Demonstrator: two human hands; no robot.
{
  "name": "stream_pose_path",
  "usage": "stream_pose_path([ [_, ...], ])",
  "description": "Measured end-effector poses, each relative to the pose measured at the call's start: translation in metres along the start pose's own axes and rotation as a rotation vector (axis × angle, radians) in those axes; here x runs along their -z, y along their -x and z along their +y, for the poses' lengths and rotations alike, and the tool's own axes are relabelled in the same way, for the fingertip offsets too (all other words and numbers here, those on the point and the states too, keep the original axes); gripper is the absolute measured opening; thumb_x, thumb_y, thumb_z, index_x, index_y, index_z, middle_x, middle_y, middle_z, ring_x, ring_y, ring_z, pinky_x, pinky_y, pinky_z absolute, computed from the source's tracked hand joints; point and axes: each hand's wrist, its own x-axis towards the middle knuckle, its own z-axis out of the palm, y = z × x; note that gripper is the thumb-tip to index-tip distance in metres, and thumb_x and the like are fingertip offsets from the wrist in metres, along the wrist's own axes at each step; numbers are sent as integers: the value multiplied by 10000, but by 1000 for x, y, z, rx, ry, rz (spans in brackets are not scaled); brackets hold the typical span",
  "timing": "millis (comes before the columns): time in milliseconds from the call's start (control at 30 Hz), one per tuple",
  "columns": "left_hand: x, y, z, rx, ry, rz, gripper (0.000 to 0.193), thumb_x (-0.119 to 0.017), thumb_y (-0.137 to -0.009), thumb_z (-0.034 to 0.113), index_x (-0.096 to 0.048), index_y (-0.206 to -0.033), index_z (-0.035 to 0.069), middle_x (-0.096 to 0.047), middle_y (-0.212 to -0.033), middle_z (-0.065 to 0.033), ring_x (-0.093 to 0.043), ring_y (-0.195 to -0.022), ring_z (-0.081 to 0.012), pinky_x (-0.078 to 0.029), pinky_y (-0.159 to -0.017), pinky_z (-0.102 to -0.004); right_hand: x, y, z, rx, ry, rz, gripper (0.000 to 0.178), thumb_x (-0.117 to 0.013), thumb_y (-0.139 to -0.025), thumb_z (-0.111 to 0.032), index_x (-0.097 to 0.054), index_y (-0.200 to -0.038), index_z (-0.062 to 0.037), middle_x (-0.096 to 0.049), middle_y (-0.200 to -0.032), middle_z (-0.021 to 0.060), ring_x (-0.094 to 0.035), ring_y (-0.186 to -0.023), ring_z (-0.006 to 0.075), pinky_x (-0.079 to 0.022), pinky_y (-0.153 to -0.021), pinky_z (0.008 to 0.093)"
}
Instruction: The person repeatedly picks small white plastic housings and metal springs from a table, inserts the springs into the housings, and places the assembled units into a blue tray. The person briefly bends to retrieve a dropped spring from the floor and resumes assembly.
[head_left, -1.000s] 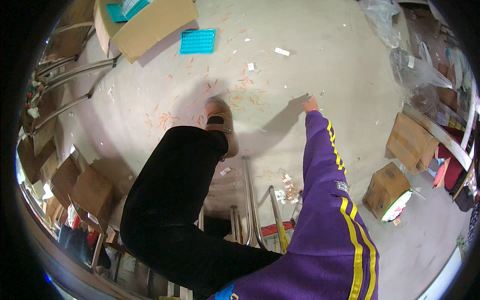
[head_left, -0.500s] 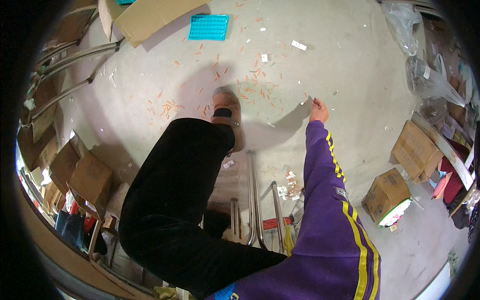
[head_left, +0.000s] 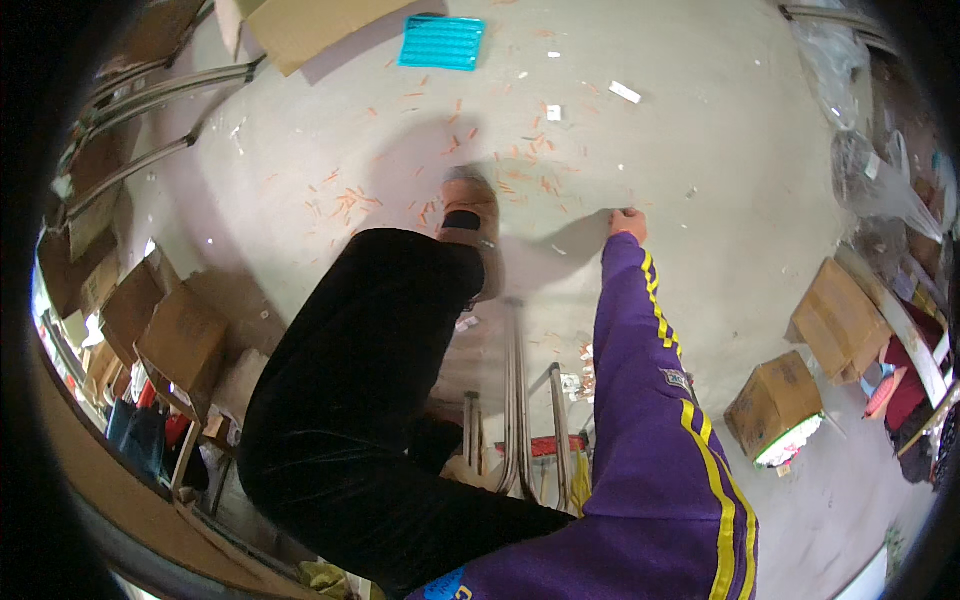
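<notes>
My right hand, at the end of a purple sleeve with yellow stripes, reaches down to the pale floor. Its fingers are curled together at the tips. Whatever they may pinch is too small to make out. Left of the hand, many thin orange strips lie scattered around my shoe. Small white pieces lie beyond them, among them a white rectangular piece and a squarish white piece. My left hand is out of the picture.
A teal ridged tray lies at the far side beside a large cardboard box. Metal legs stand beneath me. Cardboard boxes and clear plastic bags line the right; an open carton stands at left.
The view has shifted slightly, so the floor things sit farther right. My right hand has moved left relative to the floor, and its fingers are drawn in more tightly.
</notes>
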Motion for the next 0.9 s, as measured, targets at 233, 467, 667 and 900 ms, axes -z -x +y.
stream_pose_path([
  [233,67,-20,-26,49,61,138,520,-475,-985,285,-379,-1430,34,-454,-1389,-132,-433,-1284,-247,-304,-1086,-368,13,6,-39,249,503,-137,230,-641,-714,-212,-733,-910,-134,-711,-923,151,-685,-888,341,-538,-793,425],
  [467,69,12,-24,179,416,185,485,-513,-985,272,-410,-1407,54,-501,-1318,-96,-503,-1172,-189,-389,-973,-308,12,52,35,684,884,-502,324,-539,-842,-341,-716,-935,-86,-703,-951,169,-677,-897,350,-530,-769,473],
  [667,26,37,43,3,753,-54,198,-560,-960,189,-496,-1106,72,-539,-906,-10,-446,-684,-45,-346,-557,-178,71,151,124,1036,1568,-1157,349,-549,-833,-411,-725,-1080,-238,-701,-1120,25,-673,-1027,243,-543,-826,422],
  [900,14,45,75,38,928,-247,132,-568,-948,156,-544,-1030,55,-569,-809,-28,-553,-661,-89,-431,-586,-218,97,170,27,1280,1243,-890,367,-475,-840,-415,-723,-1032,-225,-692,-1100,69,-663,-1018,278,-521,-875,454],
])
